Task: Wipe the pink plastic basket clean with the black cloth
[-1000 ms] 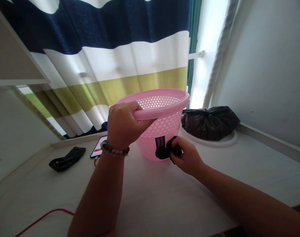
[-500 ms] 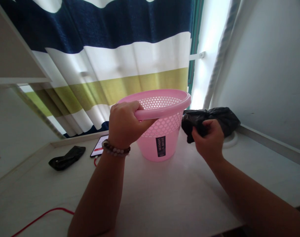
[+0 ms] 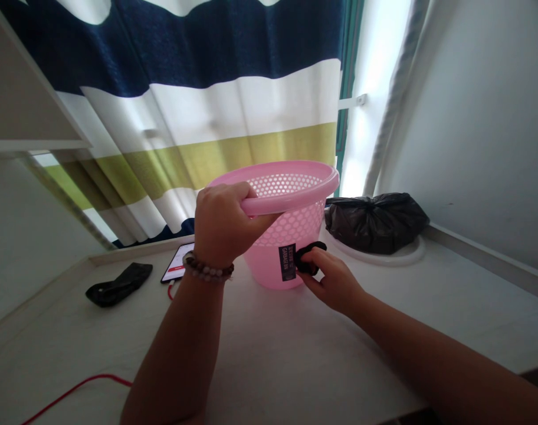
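A pink plastic garbage bin (image 3: 269,265) with a perforated upper wall stands on the white tabletop. My left hand (image 3: 222,221), with a beaded bracelet at its wrist, is closed on the bin's near rim. In my right hand (image 3: 333,277) is a crumpled black cloth (image 3: 308,258), pinched between thumb and fingers. This cloth is against the bin's lower wall, at the right edge of the dark label (image 3: 287,262). Part of it is hidden by my fingers.
A tied black plastic bag (image 3: 379,221) sits on a white round lid-like object (image 3: 393,258) by the right wall. To the left lie a folded black pouch-like item (image 3: 120,285), a phone (image 3: 176,264) and a red cable (image 3: 87,381). A striped curtain (image 3: 233,103) hangs behind.
My right hand has moved left and down with the black cloth, from in front of the plastic bag to the bin's wall beside the label. My left hand keeps its hold on the rim.
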Action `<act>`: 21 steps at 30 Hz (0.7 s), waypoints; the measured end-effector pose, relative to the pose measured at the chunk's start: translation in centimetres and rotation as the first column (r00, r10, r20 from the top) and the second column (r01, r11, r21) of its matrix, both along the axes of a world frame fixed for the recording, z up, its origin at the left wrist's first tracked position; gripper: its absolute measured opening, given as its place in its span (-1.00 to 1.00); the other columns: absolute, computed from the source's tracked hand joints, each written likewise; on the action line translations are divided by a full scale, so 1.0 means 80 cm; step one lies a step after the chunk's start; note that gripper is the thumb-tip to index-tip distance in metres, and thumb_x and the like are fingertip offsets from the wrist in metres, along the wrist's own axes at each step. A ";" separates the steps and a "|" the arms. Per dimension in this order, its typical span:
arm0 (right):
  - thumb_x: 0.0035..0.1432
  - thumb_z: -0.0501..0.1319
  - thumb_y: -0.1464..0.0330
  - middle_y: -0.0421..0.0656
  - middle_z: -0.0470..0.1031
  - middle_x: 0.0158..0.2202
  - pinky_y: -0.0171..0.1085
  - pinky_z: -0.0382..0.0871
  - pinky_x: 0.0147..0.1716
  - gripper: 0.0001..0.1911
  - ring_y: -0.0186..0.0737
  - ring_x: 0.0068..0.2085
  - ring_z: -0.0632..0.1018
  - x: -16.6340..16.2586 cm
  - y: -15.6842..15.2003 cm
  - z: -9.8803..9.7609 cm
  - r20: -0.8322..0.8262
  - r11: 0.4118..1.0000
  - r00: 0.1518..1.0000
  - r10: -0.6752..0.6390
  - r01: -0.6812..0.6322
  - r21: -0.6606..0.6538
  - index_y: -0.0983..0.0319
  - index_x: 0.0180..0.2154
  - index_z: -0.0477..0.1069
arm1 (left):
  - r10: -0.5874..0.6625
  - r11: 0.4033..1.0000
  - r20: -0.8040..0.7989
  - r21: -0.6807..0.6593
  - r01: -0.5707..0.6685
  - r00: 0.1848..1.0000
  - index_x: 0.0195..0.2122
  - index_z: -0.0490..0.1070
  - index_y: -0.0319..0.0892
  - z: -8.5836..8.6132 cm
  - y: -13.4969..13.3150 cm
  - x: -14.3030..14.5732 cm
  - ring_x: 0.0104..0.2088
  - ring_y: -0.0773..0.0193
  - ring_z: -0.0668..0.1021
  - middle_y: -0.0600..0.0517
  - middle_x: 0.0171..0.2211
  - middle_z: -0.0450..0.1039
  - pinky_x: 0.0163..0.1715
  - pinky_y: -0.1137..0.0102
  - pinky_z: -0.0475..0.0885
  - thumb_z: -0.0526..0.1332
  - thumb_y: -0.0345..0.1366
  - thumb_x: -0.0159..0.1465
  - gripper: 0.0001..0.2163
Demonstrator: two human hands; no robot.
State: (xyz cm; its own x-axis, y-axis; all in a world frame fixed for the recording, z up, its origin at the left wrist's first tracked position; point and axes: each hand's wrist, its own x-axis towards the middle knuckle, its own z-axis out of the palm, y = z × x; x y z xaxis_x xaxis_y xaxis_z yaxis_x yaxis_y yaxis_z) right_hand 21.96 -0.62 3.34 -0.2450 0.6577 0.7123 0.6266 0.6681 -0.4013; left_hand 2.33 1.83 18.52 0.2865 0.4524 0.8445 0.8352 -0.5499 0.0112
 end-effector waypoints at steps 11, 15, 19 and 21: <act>0.16 0.11 0.45 -0.06 0.44 -0.18 -0.13 0.25 -0.17 -0.81 -0.15 -0.20 0.37 -0.016 -0.013 0.006 0.306 0.983 0.952 -0.022 -0.035 0.178 0.20 -0.22 0.46 | 0.012 1.000 -0.009 0.017 -0.012 1.000 -0.61 0.24 -0.16 0.000 0.000 0.000 -0.58 0.35 0.28 0.08 -0.65 0.25 -0.54 0.38 0.11 0.23 0.08 0.00 -0.61; 0.15 0.11 0.48 -0.09 0.48 -0.22 -0.18 0.27 -0.16 -0.81 -0.18 -0.19 0.40 -0.020 -0.011 0.003 0.372 0.992 0.924 0.093 -0.120 0.049 0.22 -0.21 0.44 | 0.010 1.000 -0.001 0.007 -0.010 1.000 -0.60 0.25 -0.16 0.000 -0.001 0.000 -0.57 0.34 0.29 0.08 -0.64 0.26 -0.53 0.38 0.12 0.22 0.11 0.01 -0.59; 0.06 0.16 0.51 -0.15 0.49 -0.29 -0.25 0.29 -0.20 -0.82 -0.22 -0.24 0.44 -0.023 -0.008 -0.007 0.477 0.965 0.841 0.255 -0.186 -0.187 0.21 -0.27 0.44 | 0.009 1.000 -0.001 0.007 -0.009 1.000 -0.60 0.27 -0.16 0.000 -0.001 0.000 -0.56 0.34 0.30 0.07 -0.63 0.28 -0.54 0.38 0.12 0.22 0.12 0.01 -0.59; 0.02 0.18 0.51 -0.16 0.49 -0.29 -0.27 0.30 -0.20 -0.84 -0.23 -0.25 0.46 -0.024 -0.006 -0.012 0.498 0.946 0.813 0.301 -0.189 -0.263 0.21 -0.32 0.45 | 0.011 1.000 -0.003 0.015 -0.011 1.000 -0.59 0.27 -0.15 0.000 0.000 0.000 -0.56 0.34 0.30 0.07 -0.63 0.28 -0.54 0.38 0.12 0.23 0.11 0.00 -0.60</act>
